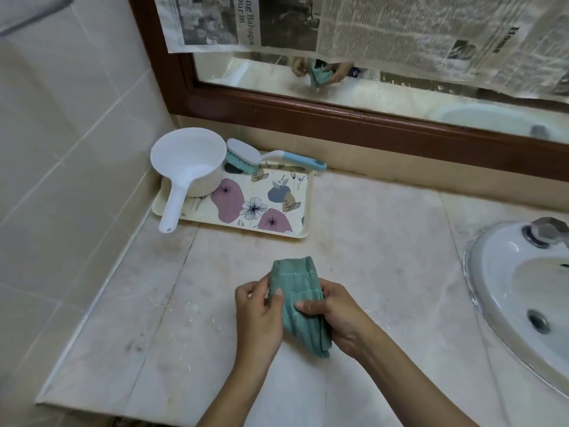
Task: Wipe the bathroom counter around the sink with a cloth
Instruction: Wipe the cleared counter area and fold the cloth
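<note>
The person's left hand and right hand are bare, without rings or gloves; both forearms are uncovered, no sleeve or watch in view.

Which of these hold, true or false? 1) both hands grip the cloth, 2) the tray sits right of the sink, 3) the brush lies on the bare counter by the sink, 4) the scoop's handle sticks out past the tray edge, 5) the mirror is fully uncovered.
1. True. The left hand and right hand both hold the green cloth above the counter.
2. False. The floral tray sits left of the sink, in the back corner.
3. False. The brush rests on the tray's back edge.
4. True. The white scoop handle overhangs the tray's front rim.
5. False. Newspaper covers the upper part of the mirror.
</note>
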Tool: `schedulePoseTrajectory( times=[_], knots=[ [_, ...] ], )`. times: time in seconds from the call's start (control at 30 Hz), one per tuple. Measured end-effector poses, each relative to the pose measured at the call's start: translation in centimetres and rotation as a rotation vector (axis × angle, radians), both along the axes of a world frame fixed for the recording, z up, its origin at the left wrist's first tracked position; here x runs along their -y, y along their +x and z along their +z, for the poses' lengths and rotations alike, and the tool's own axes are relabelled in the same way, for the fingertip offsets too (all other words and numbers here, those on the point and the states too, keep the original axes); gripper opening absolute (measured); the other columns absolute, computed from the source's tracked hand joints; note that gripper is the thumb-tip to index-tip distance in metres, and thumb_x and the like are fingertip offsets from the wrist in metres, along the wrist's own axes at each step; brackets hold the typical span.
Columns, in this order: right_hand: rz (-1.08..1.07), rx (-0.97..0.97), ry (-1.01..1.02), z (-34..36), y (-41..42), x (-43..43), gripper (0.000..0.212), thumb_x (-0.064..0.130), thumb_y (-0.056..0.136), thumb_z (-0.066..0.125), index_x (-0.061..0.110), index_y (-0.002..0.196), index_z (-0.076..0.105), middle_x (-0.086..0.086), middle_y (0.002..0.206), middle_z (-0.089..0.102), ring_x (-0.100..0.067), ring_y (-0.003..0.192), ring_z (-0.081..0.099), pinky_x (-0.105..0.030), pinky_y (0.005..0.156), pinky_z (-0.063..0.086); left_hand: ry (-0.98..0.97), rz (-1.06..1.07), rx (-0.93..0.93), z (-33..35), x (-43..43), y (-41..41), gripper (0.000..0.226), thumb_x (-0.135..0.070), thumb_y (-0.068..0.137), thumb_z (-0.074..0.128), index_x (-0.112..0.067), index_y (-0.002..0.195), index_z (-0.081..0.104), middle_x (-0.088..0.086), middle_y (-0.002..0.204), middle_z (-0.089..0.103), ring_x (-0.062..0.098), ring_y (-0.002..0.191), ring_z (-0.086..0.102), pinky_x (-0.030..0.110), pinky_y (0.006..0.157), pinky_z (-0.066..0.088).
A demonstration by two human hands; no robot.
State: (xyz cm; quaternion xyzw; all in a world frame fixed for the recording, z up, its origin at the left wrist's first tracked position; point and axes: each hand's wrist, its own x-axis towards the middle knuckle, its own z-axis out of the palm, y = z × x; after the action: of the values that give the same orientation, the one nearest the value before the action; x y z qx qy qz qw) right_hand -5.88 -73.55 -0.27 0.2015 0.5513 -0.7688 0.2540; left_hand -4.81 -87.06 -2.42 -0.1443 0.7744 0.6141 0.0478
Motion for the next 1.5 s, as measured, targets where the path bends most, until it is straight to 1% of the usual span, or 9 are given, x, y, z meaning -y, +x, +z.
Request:
schedulePoseTrajectory(
  times=[0.3,0.43,0.53,0.63,0.77,0.87,1.17,1.33,1.5],
  knots=[
    [-0.086,0.070,0.115,0.2,-2.1,-1.1,0.025,-0.021,0.072,0.063,-0.001,0.086,0.062,-0.025,0.085,0.070,-0.034,0.072,0.068,-0.036,0.062,0.056,-0.184,0.006,0.039,0.0,0.2,-0.3,0.022,-0.019,0.099,0.045,-0.026,0.111,0.061,-0.006,0.088,0.070,0.020,0.083,0.064,0.037,0.073,0.052],
    [0.221,-0.268,0.625,1.4,-5.8,-1.7,0.031,-0.009,0.068,0.075,0.017,0.074,0.059,-0.011,0.071,0.068,-0.020,0.062,0.060,-0.032,0.064,0.049,0.614,0.162,0.294,0.2,-0.1,-0.9,0.027,-0.008,0.100,0.044,-0.023,0.115,0.061,0.001,0.096,0.075,0.020,0.069,0.062,0.023,0.048,0.040],
    [0.459,-0.469,0.893,3.0,-9.7,-0.9,0.027,0.001,0.067,0.078,0.021,0.075,0.061,-0.004,0.075,0.069,-0.014,0.067,0.057,-0.029,0.066,0.049,0.816,0.217,0.321,0.5,-0.3,-1.6,0.029,-0.009,0.101,0.044,-0.028,0.119,0.057,0.001,0.106,0.074,0.019,0.075,0.071,0.021,0.050,0.047],
    [0.555,-0.551,0.918,4.0,-13.9,0.2,0.029,0.001,0.072,0.075,0.024,0.071,0.057,0.002,0.078,0.064,-0.015,0.074,0.056,-0.027,0.068,0.045,0.524,0.133,0.177,-0.5,1.1,-2.4,0.033,-0.009,0.099,0.048,-0.034,0.120,0.049,-0.001,0.107,0.071,0.020,0.086,0.073,0.022,0.065,0.050],
    [0.687,-0.535,0.898,4.0,-19.7,1.9,0.018,0.005,0.080,0.071,0.020,0.084,0.062,0.000,0.094,0.065,-0.020,0.091,0.060,-0.034,0.079,0.050,-0.505,-0.108,-0.150,-4.8,6.0,-2.8,0.038,-0.032,0.093,0.049,-0.035,0.130,0.050,-0.010,0.138,0.053,0.012,0.127,0.049,0.024,0.097,0.041],
    [0.795,-0.477,0.888,2.7,-23.1,3.1,0.019,0.010,0.081,0.071,0.018,0.098,0.065,0.001,0.102,0.065,-0.021,0.096,0.061,-0.040,0.085,0.052,-0.903,-0.250,-0.171,-7.6,8.4,-3.1,0.056,-0.050,0.088,0.038,-0.028,0.139,0.048,-0.004,0.156,0.033,0.021,0.142,0.031,0.042,0.102,0.038],
    [0.830,-0.735,1.471,-3.9,-23.4,5.2,0.036,0.006,0.082,0.055,0.024,0.113,0.056,-0.007,0.102,0.064,-0.026,0.090,0.055,-0.035,0.069,0.045,-1.055,-0.290,-0.173,-9.0,8.6,-3.2,0.057,-0.052,0.086,0.043,-0.028,0.138,0.049,-0.002,0.156,0.033,0.020,0.142,0.031,0.040,0.099,0.038],
    [0.560,-0.838,1.763,-4.3,-21.0,6.2,0.054,0.016,0.082,0.055,0.024,0.135,0.043,-0.013,0.134,0.047,-0.034,0.125,0.037,-0.050,0.104,0.028,-1.029,-0.298,-0.186,-9.0,8.6,-3.3,0.057,-0.049,0.084,0.047,-0.025,0.135,0.053,0.000,0.155,0.035,0.023,0.141,0.034,0.041,0.097,0.038],
    [0.640,-0.577,1.547,-6.3,-15.8,7.3,0.057,0.060,0.096,0.019,0.037,0.148,0.021,-0.010,0.161,0.007,-0.042,0.145,0.003,-0.054,0.114,0.011,-1.034,-0.298,-0.186,-9.2,8.5,-3.4,0.058,-0.048,0.082,0.049,-0.025,0.134,0.054,0.000,0.155,0.036,0.023,0.140,0.036,0.041,0.096,0.036]
  ],
)
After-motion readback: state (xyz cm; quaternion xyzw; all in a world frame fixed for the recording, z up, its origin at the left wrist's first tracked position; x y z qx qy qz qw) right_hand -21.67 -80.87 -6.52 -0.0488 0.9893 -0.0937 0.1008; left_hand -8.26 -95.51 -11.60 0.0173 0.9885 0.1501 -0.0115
